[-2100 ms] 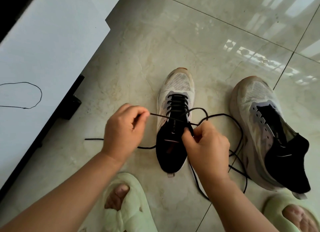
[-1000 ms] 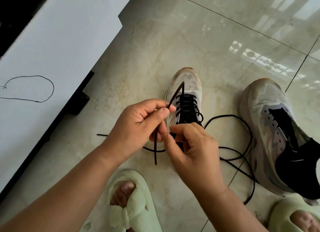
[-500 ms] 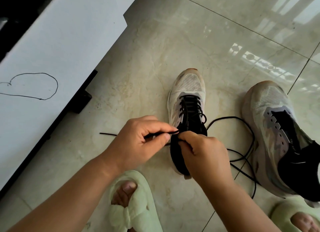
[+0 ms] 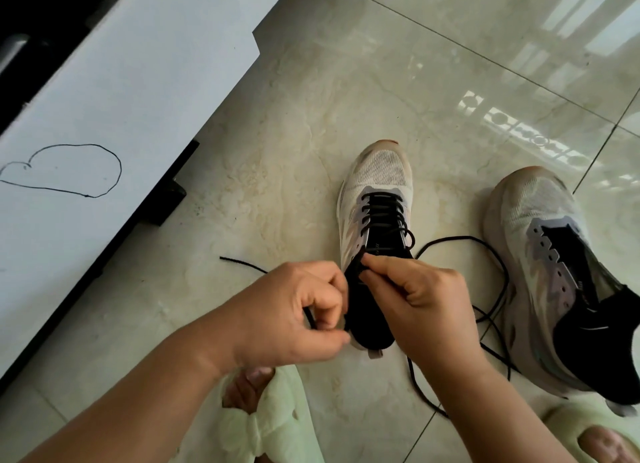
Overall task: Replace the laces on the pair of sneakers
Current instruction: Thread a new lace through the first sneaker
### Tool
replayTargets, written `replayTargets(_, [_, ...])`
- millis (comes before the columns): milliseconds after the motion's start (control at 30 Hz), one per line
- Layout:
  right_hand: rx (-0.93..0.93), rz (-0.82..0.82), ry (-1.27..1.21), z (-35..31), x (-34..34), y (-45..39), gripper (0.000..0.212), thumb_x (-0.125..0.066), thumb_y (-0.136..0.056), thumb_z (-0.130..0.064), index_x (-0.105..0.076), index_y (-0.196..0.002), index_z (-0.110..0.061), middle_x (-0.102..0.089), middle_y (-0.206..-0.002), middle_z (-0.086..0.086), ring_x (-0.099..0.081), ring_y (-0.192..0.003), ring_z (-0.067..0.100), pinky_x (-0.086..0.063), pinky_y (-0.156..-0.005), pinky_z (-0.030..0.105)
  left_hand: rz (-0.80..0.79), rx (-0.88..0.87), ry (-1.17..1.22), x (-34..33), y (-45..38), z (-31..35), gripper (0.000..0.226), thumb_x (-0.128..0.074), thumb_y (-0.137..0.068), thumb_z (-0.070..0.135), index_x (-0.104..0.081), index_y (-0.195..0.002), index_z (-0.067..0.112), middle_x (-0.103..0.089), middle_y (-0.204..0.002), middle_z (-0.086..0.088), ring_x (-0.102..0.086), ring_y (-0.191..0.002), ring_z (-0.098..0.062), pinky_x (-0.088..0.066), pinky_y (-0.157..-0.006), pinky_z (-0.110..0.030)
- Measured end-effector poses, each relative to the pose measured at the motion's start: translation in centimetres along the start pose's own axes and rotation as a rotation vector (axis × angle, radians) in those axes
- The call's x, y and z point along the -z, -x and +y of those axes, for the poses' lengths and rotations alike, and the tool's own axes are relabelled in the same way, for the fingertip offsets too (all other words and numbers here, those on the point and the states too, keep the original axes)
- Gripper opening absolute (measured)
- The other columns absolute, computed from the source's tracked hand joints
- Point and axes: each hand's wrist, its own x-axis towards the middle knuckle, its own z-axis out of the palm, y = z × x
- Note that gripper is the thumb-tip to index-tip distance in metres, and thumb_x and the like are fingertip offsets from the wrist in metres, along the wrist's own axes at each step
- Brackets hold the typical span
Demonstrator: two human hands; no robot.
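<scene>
- While we pinch the black lace (image 4: 377,216) at the top of the laced sneaker (image 4: 375,227), the knot is only half made, and a slip of either grip would let the crossing go slack.
- Our left hand (image 4: 294,317) is curled round one lace strand beside the heel; our right hand (image 4: 422,296) pinches the lace at the collar of the shoe, fingertips touching the tongue.
- Which strand the right hand holds is hard to tell, since the lace is black against the black collar.
- Loose lace trails on the tile floor (image 4: 311,116) to the right, looping just beside the unlaced sneaker (image 4: 561,272); if we pull hard, that tail could drag or snag there and tighten unevenly.
- Another risk: pulling sideways could tip or slide the light shoe, as nothing pins it down.
- Against the frame half a second back, our left hand has dropped lower and toward the heel, and the strand stretched between the two hands no longer shows.
- Our right hand has moved up to the collar.
- Two seconds back the hands were well apart with the lace taut between them; now they sit near each other.
- The second sneaker has no lace yet, so we judge the task about half done.
- A spare black lace (image 4: 69,171) lies on the white board (image 4: 138,81) at left.
</scene>
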Motion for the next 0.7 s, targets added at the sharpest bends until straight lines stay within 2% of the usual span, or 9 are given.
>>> replayTargets(133, [-0.095, 0.101, -0.085, -0.1, -0.9, 0.5, 0.012, -0.066, -0.078, -0.018, -0.075, -0.085, -0.016, -0.07, -0.069, -0.004, -0.065, -0.06, 0.01, -0.052, -0.051, 0.032, 0.224, -0.013, -0.227, -0.5, -0.2, -0.2, 0.038, -0.08, -0.068, 0.03, -0.048, -0.051, 0.022, -0.044, -0.102, 0.021, -0.051, -0.073, -0.01, -0.038, -0.066, -0.012])
replayTargets(200, [-0.119, 0.119, -0.108, -0.3, -1.2, 0.7, 0.011, -0.066, -0.079, -0.018, -0.075, -0.086, -0.019, -0.068, -0.068, -0.004, -0.063, -0.056, 0.008, -0.05, -0.047, 0.03, 0.289, 0.001, -0.233, -0.5, -0.4, -0.3, 0.037, -0.081, -0.067, 0.034, -0.05, -0.051, 0.022, -0.046, -0.115, 0.023, -0.056, -0.078, -0.01, -0.042, -0.071, -0.017])
replayTargets(267, [-0.128, 0.123, -0.139, -0.3, -1.4, 0.7, 0.013, -0.066, -0.08, -0.016, -0.075, -0.088, -0.021, -0.067, -0.068, -0.005, -0.061, -0.054, 0.008, -0.048, -0.041, 0.026, 0.28, 0.06, -0.139, -0.6, -0.7, -0.6, 0.035, -0.082, -0.066, 0.029, -0.053, -0.051, 0.019, -0.056, -0.108, 0.019, -0.062, -0.085, -0.011, -0.046, -0.076, -0.027])
replayTargets(333, [-0.124, 0.118, -0.163, -0.4, -1.3, 0.6, 0.015, -0.067, -0.08, -0.012, -0.074, -0.09, -0.021, -0.067, -0.072, -0.006, -0.062, -0.058, 0.006, -0.049, -0.043, 0.024, 0.257, 0.103, -0.1, -0.7, -1.0, -0.8, 0.032, -0.083, -0.066, 0.028, -0.057, -0.053, 0.015, -0.06, -0.092, 0.011, -0.062, -0.083, -0.014, -0.047, -0.073, -0.032])
replayTargets(400, [-0.092, 0.144, -0.15, -0.5, -0.9, 0.4, 0.018, -0.065, -0.079, -0.01, -0.072, -0.094, -0.018, -0.063, -0.078, -0.014, -0.059, -0.063, 0.001, -0.047, -0.052, 0.016, 0.276, 0.091, -0.207, -0.6, -1.0, -1.0, 0.027, -0.081, -0.068, 0.031, -0.061, -0.058, 0.015, -0.058, -0.084, 0.008, -0.058, -0.077, -0.009, -0.045, -0.067, -0.021])
replayTargets(467, [-0.042, 0.183, -0.133, -0.9, -0.4, 0.0, 0.022, -0.059, -0.077, -0.011, -0.068, -0.096, -0.016, -0.055, -0.087, -0.019, -0.051, -0.065, -0.005, -0.038, -0.059, 0.006, 0.311, 0.021, -0.324, -0.3, -1.0, -0.9, 0.021, -0.076, -0.075, 0.033, -0.065, -0.066, 0.017, -0.057, -0.082, 0.008, -0.053, -0.072, -0.005, -0.038, -0.063, -0.011])
replayTargets(567, [0.096, 0.122, -0.138, -1.4, 0.1, -0.7, 0.032, -0.059, -0.077, -0.003, -0.066, -0.107, -0.012, -0.058, -0.106, -0.014, -0.049, -0.061, -0.008, -0.038, -0.061, 0.004, 0.332, -0.059, -0.363, 0.1, -1.1, -0.2, 0.015, -0.064, -0.08, 0.029, -0.069, -0.078, 0.015, -0.059, -0.084, 0.006, -0.055, -0.076, -0.003, -0.044, -0.067, -0.017])
replayTargets(633, [0.111, 0.039, -0.156, -1.8, -0.1, -1.2, 0.039, -0.061, -0.078, -0.001, -0.063, -0.115, -0.012, -0.059, -0.097, -0.016, -0.052, -0.055, 0.002, -0.041, -0.055, 0.006, 0.348, -0.101, -0.367, 0.3, -1.3, 0.2, 0.012, -0.062, -0.082, 0.022, -0.07, -0.085, 0.013, -0.06, -0.09, 0.005, -0.058, -0.081, -0.006, -0.047, -0.07, -0.022])
replayTargets(700, [0.099, 0.023, -0.151, -1.9, -0.3, -1.6, 0.031, -0.062, -0.081, -0.004, -0.066, -0.111, -0.01, -0.064, -0.086, -0.011, -0.057, -0.066, 0.005, -0.045, -0.06, 0.008, 0.376, -0.135, -0.367, 0.6, -1.4, 0.4, 0.01, -0.061, -0.083, 0.017, -0.068, -0.088, 0.012, -0.06, -0.09, 0.005, -0.059, -0.081, -0.007, -0.049, -0.07, -0.025])
